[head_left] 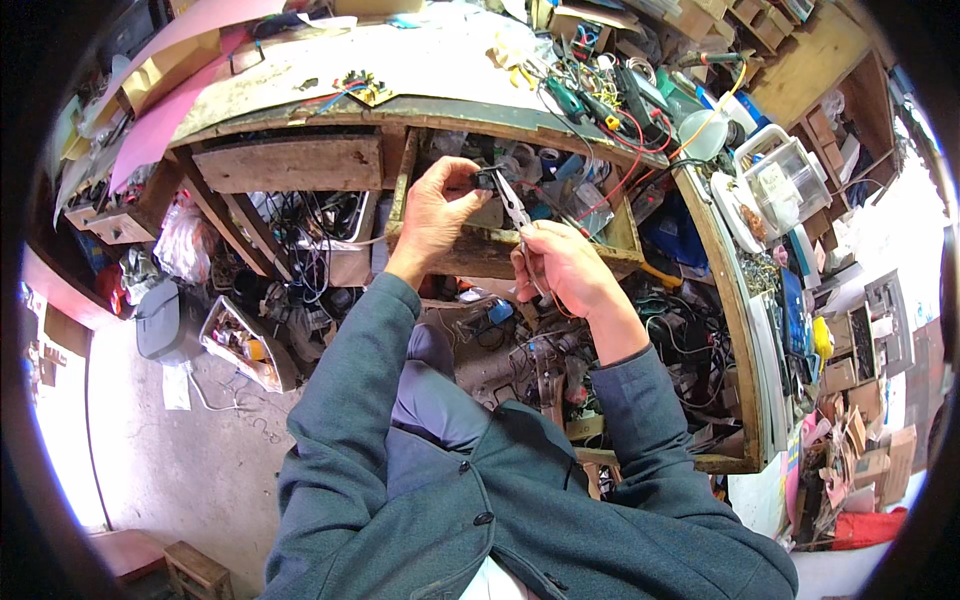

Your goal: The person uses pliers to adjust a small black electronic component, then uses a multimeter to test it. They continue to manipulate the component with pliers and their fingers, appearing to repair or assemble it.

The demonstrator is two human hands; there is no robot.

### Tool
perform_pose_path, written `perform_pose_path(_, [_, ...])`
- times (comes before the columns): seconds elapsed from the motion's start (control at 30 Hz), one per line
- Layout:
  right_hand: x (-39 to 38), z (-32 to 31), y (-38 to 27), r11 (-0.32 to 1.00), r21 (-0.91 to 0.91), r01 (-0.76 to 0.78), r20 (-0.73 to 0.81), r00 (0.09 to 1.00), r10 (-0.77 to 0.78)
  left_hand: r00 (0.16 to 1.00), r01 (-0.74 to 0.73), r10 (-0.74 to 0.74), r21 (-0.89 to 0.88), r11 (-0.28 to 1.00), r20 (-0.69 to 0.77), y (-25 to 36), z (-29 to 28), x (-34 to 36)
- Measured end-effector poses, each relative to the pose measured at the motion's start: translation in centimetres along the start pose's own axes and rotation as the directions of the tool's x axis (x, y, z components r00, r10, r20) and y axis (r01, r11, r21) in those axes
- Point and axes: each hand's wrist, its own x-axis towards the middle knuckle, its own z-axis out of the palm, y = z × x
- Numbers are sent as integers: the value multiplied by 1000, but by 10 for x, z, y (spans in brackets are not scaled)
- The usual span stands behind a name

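Observation:
My left hand (437,215) is closed, pinching a small black part (486,181) between thumb and fingers; its exact kind is too small to make out. In my right hand (568,266) is a pair of pliers (514,204) with bare metal jaws, the fingers wrapped round its handles. The tips of the jaws meet the black part, or lie right beside it. Both hands are above an open wooden drawer (470,250) crammed with small parts, tape rolls and plastic bags.
On the worktop (430,75) lies a small circuit board with wires (362,88). Screwdrivers, cables and a tangle of red leads (640,130) crowd its right side. Clear plastic boxes (785,185) stand farther right. Below left are a bin (165,318) and a white basket (250,345).

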Motion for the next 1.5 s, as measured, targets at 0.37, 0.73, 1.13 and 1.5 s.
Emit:
perform_pose_path(0.37, [-2,-1,1,1000,3,30,-59,998,-30,999,30,-30,-1,1000,16,1,0,-2])
perform_pose_path(0.73, [0,-5,2,994,-101,41,-57,997,-47,1000,-23,23,-86,996,-9,-6,4,-2])
perform_pose_path(1.13, [-3,12,2,1000,0,6,-98,995,-6,998,-60,60,28,998,-14,-7,3,-5])
perform_pose_path(1.5, [0,4,11,999,29,15,-49,999,-14,1000,4,-3,56,998,-23,4,8,-7])
